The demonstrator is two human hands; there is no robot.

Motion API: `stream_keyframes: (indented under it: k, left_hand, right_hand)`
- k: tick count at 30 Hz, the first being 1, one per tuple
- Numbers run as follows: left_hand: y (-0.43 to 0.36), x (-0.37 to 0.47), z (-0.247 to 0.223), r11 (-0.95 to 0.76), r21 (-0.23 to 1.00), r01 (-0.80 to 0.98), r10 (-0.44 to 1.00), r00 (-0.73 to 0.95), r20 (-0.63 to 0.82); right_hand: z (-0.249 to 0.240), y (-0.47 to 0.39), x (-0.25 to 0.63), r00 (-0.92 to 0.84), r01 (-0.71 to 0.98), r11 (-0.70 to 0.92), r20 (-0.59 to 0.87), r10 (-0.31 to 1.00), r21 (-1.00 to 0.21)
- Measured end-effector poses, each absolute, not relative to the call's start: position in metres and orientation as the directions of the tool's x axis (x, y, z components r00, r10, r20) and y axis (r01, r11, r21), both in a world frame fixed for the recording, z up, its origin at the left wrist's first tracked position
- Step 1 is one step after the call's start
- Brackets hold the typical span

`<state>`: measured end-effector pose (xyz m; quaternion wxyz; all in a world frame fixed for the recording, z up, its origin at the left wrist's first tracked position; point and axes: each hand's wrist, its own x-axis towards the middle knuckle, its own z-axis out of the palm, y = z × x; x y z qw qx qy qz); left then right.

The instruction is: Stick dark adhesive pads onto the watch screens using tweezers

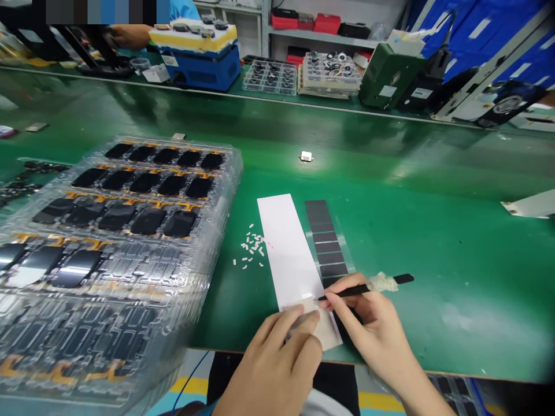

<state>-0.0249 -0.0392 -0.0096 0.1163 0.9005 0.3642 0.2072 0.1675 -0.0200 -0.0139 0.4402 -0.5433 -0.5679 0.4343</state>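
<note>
A long white paper strip (288, 248) lies on the green bench in front of me. Its near end has a beige, translucent section (327, 332). My left hand (281, 358) rests on that end, fingers bent and somewhat apart, their tips pressing the sheet down. Pinched in my right hand (368, 323) is a pair of black tweezers (353, 290), with whitish wrapping near its tail. The tweezers' tip meets the strip beside a small pale piece. Alongside lies a clear sheet of dark rectangular stickers (327, 238), partly covered by my right hand.
Small white scraps (254, 245) are scattered left of the strip. A tall stack of clear trays (143, 260) with black screens fills the left side. Farther back are a small white block (306, 156), a blue machine (203, 66) and parts trays (271, 78). A person's arm shows behind.
</note>
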Motion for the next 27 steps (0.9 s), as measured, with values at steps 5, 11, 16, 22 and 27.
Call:
stream_keyframes:
  k: [5,11,16,22,27]
  left_hand:
    - [-0.041,-0.021,-0.011,-0.718,0.302,0.627,0.695,0.632,0.342]
    - [-0.041,-0.022,-0.01,-0.716,0.315,0.624,0.698,0.63,0.34]
    - [-0.037,-0.024,0.002,-0.654,0.482,0.583,0.745,0.608,0.275]
    - [-0.022,-0.019,0.008,0.04,0.976,0.212,0.924,0.363,-0.117]
    - [-0.018,-0.007,0.002,0.292,0.925,-0.242,0.921,0.331,-0.204]
  right_hand:
    - [-0.016,-0.02,0.165,0.045,0.192,0.008,0.017,0.999,-0.981]
    - [-0.012,-0.019,0.16,0.088,0.094,-0.02,-0.012,0.996,-0.995]
    - [-0.008,-0.022,0.16,0.187,-0.114,-0.016,-0.037,0.982,-0.993]
    - [-0.011,-0.036,0.138,0.472,-0.125,0.247,0.161,0.867,-0.961]
    - [-0.008,-0.038,0.112,0.491,-0.084,0.371,0.286,0.823,-0.925]
